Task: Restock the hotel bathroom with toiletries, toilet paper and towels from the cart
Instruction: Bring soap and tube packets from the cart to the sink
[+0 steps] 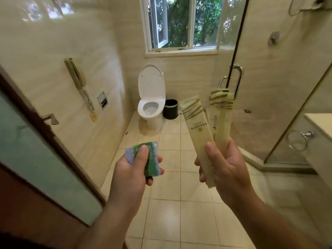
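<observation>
So my right hand (228, 164) grips two long sachets (197, 130) upright, left hand (131, 169) clutches a green packet (152, 159), and the table (321, 123) sits at the frame's right edge, closer to the right one.

bare forearms (111, 212), left grip (131, 171), right grip (226, 168)

The thumb of the left hand (133, 169) covers part of a small green-and-white crinkled packet (153, 159), its print blurred beyond reading. The right hand (226, 168) hides the lower stretches of two long cream sachets with gold stripes (196, 128). A brown wooden door with frosted glass (27, 141) runs off the left edge, and a white counter (321, 123) runs off the right.
</observation>
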